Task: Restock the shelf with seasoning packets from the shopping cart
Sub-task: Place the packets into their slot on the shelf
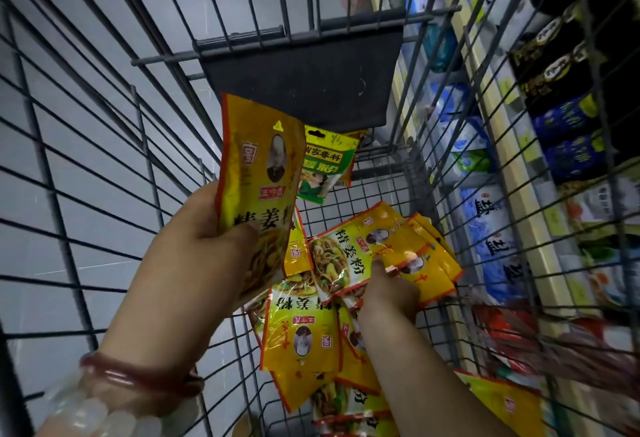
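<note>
A view looking down into a wire shopping cart (104, 166), with a person's two bare forearms reaching in from the near edge.

The left hand (207, 246) is raised above the cart floor and grips an upright yellow seasoning packet (259, 173), thumb across its front and the other fingers curled behind it. It may hold more than one packet stacked together; that cannot be told for certain. A red bangle (138, 377) and a pale beaded bracelet (86, 416) sit on that wrist.

The right hand (388, 291) is lower, down among a loose pile of matching yellow packets (304, 336) on the cart floor. Its fingertips pinch the edge of a fanned bunch of packets (408, 256) at the right of the pile. A single green packet (322, 170) lies at the far end, near a dark flap (304, 80) on the cart's far wall.

The shelf (519, 194) runs along the right, outside the cart, stocked with blue and white bags.

Risks from here, as a judgement: the pinch catches only the glossy edge of several packets, so some could slide loose and drop back. Lifting a splayed bunch could also snag a corner on the wire side.
</note>
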